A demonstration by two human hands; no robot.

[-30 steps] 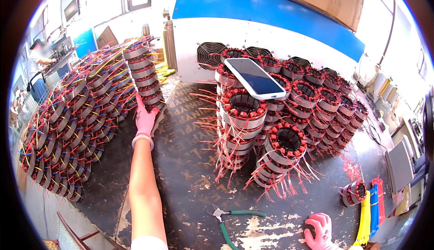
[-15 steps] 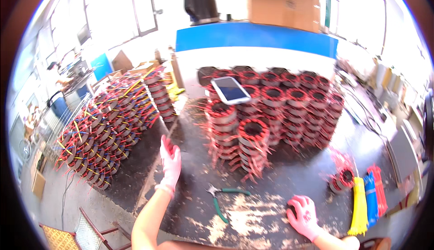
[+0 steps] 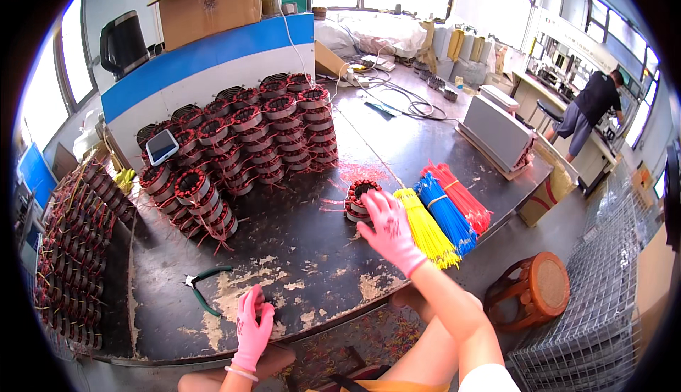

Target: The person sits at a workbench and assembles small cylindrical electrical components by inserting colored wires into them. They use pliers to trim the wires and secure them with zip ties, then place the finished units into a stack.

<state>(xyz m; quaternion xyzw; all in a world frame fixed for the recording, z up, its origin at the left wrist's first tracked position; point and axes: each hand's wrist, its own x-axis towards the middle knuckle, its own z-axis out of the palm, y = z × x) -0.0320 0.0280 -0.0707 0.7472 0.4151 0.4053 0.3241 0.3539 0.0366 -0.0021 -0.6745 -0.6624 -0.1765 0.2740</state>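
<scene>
Though contact is unclear, the right hand [image 3: 391, 233] overlaps red-wound metal rings [image 3: 354, 208].

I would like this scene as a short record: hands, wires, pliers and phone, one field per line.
left hand: near the front of the table, nothing visible in it
right hand: open, over the small coil stack; contact unclear
wires: yellow, blue and red bundles, right of that stack
pliers: on the table, left of the left hand
phone: on top of tall coil stacks
</scene>
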